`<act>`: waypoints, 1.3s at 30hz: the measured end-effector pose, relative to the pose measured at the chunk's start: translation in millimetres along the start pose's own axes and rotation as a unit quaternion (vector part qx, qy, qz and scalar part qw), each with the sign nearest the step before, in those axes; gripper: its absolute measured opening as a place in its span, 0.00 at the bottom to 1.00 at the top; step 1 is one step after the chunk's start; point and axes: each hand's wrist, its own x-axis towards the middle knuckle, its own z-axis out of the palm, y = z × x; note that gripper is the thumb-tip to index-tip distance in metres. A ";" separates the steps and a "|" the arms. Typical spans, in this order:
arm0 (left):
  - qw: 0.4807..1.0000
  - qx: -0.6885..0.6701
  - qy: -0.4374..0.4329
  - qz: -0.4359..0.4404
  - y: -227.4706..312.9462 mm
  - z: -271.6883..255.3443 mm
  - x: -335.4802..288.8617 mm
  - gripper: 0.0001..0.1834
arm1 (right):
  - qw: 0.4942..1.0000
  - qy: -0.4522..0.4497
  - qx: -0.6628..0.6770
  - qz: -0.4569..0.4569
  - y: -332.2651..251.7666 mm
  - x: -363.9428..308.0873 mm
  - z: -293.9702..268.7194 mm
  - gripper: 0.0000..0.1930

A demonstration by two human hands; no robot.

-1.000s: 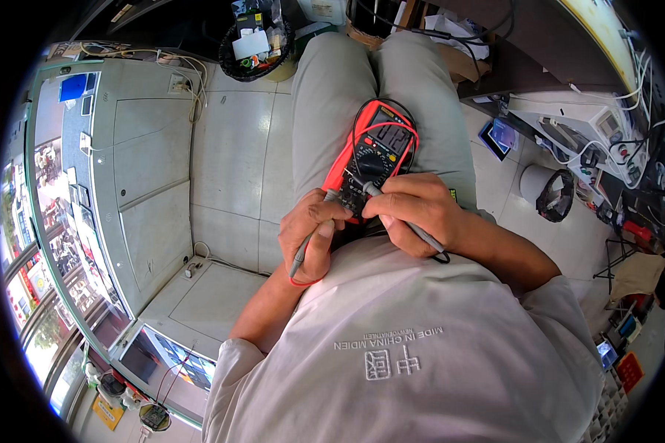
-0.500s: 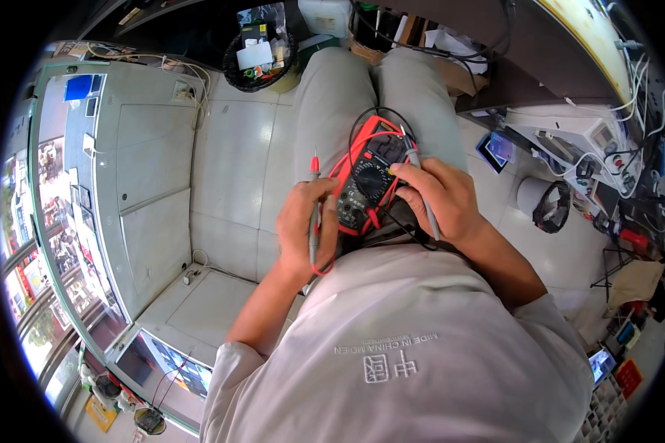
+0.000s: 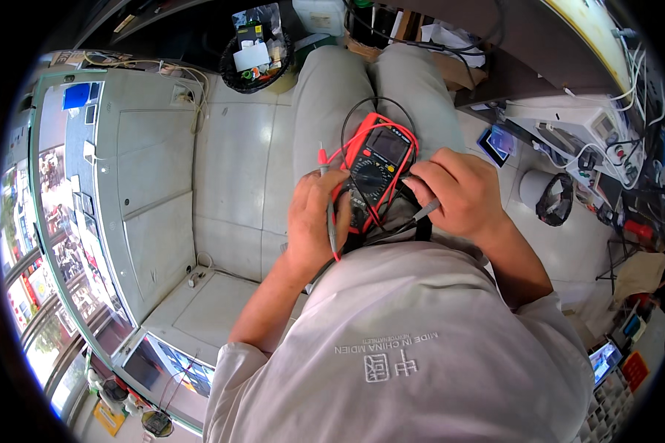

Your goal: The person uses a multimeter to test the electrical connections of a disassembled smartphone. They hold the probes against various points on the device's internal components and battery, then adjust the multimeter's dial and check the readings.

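Observation:
A red-cased multimeter point(image 3: 389, 146) with a dark screen and a round dial lies tilted over my lap. Red and black test leads loop around and across it. My left hand point(image 3: 312, 221), to its left, is closed around the red test probe point(image 3: 323, 158), whose tip points up and away from me. On the other side, my right hand point(image 3: 459, 193) pinches the black test probe point(image 3: 426, 210). That probe's grey handle slants down toward my waist, and its tip is mostly hidden by my fingers.
Beyond my knees stands a bin point(image 3: 281, 83) full of packaging, beside a white tub point(image 3: 319, 16). A second bin point(image 3: 553, 199) and a blue-screened device point(image 3: 495, 146) are on the floor at right. A glass display case point(image 3: 89, 221) lines the left, a cluttered desk point(image 3: 569, 44) the far right.
My right hand has shifted right and turned the black probe, so its tip no longer points up over the multimeter. My left hand has moved slightly right with the red probe.

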 end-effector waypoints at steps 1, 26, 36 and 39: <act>1.000 -0.001 0.007 0.005 0.8 1.5 -0.1 0.25 | 1.000 -0.004 -0.001 0.012 -0.2 -3.1 2.2 0.11; 0.998 -0.001 0.052 -0.018 -11.0 21.6 -16.7 0.24 | 0.978 -0.165 -0.035 0.124 -35.7 9.8 68.9 0.15; 0.998 -0.007 0.064 -0.014 -10.1 23.5 -16.1 0.22 | 0.966 -0.229 -0.024 0.119 -28.1 22.6 56.4 0.13; 0.997 -0.010 0.068 -0.016 -11.5 23.7 -17.4 0.22 | 0.986 -0.166 -0.013 -0.011 -5.5 14.3 49.1 0.11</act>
